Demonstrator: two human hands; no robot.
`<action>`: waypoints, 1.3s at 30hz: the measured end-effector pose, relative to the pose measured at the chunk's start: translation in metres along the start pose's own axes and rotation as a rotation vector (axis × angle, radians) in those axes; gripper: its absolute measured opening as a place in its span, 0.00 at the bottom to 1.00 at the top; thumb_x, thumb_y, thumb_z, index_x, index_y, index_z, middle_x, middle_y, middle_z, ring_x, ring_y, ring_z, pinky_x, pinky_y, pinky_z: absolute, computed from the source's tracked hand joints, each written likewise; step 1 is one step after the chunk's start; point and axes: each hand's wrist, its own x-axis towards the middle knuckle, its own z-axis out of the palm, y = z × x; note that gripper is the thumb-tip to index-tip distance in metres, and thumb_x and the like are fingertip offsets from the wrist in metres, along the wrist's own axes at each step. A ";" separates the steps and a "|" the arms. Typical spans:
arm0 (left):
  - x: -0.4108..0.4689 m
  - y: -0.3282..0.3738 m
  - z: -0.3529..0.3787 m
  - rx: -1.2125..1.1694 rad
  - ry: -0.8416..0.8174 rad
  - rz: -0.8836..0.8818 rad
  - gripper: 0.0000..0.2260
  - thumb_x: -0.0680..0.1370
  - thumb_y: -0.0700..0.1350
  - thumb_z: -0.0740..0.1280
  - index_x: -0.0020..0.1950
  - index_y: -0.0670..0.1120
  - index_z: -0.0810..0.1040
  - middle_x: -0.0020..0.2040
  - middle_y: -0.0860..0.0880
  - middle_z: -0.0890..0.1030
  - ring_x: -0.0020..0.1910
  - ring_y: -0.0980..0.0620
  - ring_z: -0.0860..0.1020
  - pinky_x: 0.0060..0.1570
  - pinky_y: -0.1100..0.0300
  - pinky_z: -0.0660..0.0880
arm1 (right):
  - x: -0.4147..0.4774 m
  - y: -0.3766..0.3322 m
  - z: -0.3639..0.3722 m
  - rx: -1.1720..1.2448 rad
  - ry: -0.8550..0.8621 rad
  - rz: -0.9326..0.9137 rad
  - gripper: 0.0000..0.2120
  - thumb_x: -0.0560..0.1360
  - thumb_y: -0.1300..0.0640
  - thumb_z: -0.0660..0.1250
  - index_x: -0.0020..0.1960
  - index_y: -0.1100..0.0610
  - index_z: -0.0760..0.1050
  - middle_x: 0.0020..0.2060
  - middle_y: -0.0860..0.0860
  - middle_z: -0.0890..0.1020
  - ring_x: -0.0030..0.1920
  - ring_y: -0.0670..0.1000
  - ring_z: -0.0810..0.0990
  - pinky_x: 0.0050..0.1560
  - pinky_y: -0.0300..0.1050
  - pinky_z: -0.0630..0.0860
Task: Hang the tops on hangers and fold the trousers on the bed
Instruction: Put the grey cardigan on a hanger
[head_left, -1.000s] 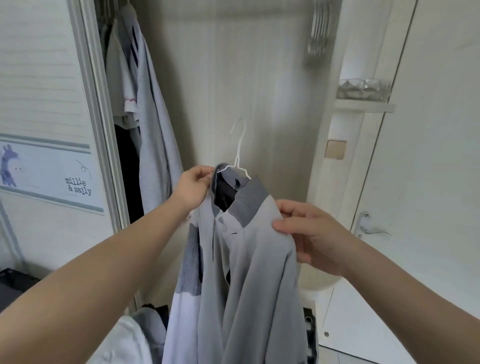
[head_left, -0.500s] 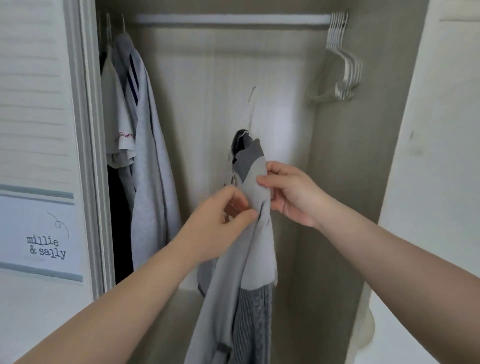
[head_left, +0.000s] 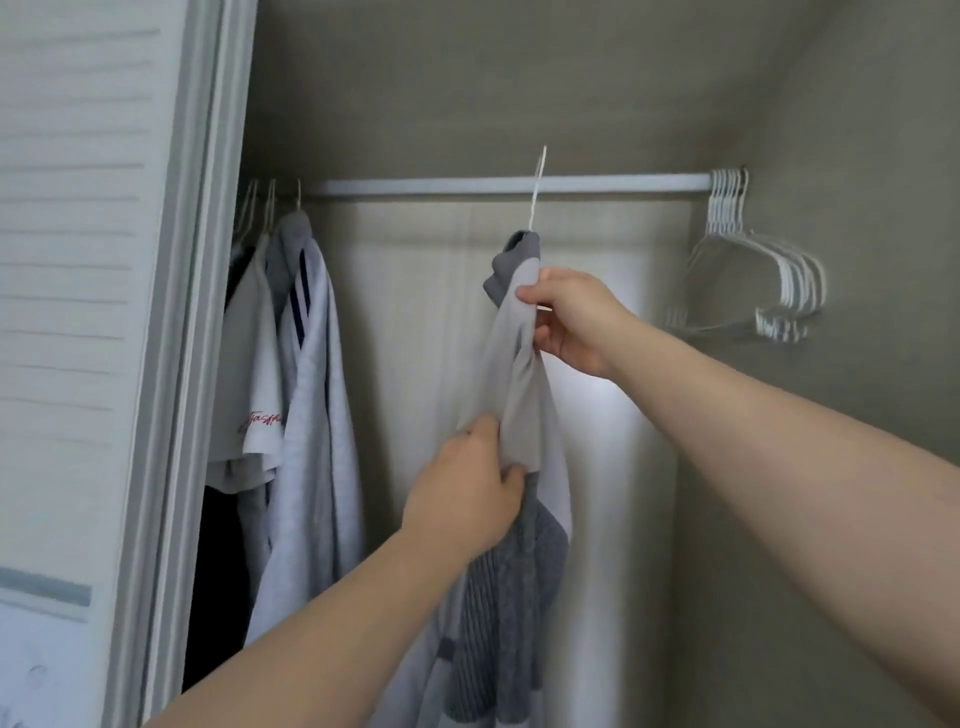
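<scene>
A light grey top with dark grey ribbed collar and panels (head_left: 519, 395) sits on a white wire hanger (head_left: 537, 192), whose hook reaches up in front of the white closet rail (head_left: 467, 185). My right hand (head_left: 571, 322) pinches the top's shoulder just below the collar. Lower down, my left hand (head_left: 467, 493) grips the fabric at the front. The hanger's body is hidden inside the top.
Three hung garments, among them a white T-shirt (head_left: 254, 374) and a grey striped top (head_left: 317, 395), fill the rail's left end. A bunch of several bare white hangers (head_left: 753, 280) hangs at the right end. A slatted sliding door (head_left: 78, 312) borders the closet on the left.
Both hands have lifted the top on its hanger higher into the closet, up to the rail. My left hand has slid down the fabric; the view has tilted upward.
</scene>
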 end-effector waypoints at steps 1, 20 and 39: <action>0.014 -0.001 -0.001 0.019 0.017 0.006 0.09 0.81 0.51 0.64 0.49 0.47 0.68 0.50 0.46 0.78 0.49 0.42 0.78 0.48 0.48 0.77 | 0.014 -0.004 -0.002 0.016 0.007 -0.003 0.09 0.80 0.67 0.61 0.43 0.57 0.72 0.33 0.52 0.77 0.27 0.48 0.72 0.24 0.37 0.64; 0.142 -0.042 -0.012 0.142 0.130 0.060 0.12 0.83 0.48 0.61 0.43 0.49 0.61 0.39 0.47 0.73 0.37 0.45 0.73 0.37 0.52 0.70 | 0.171 0.003 -0.021 0.162 0.006 -0.029 0.05 0.78 0.67 0.59 0.53 0.60 0.69 0.36 0.53 0.71 0.29 0.49 0.67 0.22 0.36 0.66; 0.078 -0.047 -0.020 0.040 0.112 0.082 0.24 0.75 0.64 0.70 0.42 0.52 0.58 0.33 0.49 0.73 0.31 0.48 0.72 0.30 0.53 0.64 | 0.117 0.020 0.023 -1.155 0.298 -0.407 0.12 0.73 0.59 0.61 0.54 0.63 0.73 0.50 0.58 0.79 0.48 0.61 0.79 0.39 0.45 0.68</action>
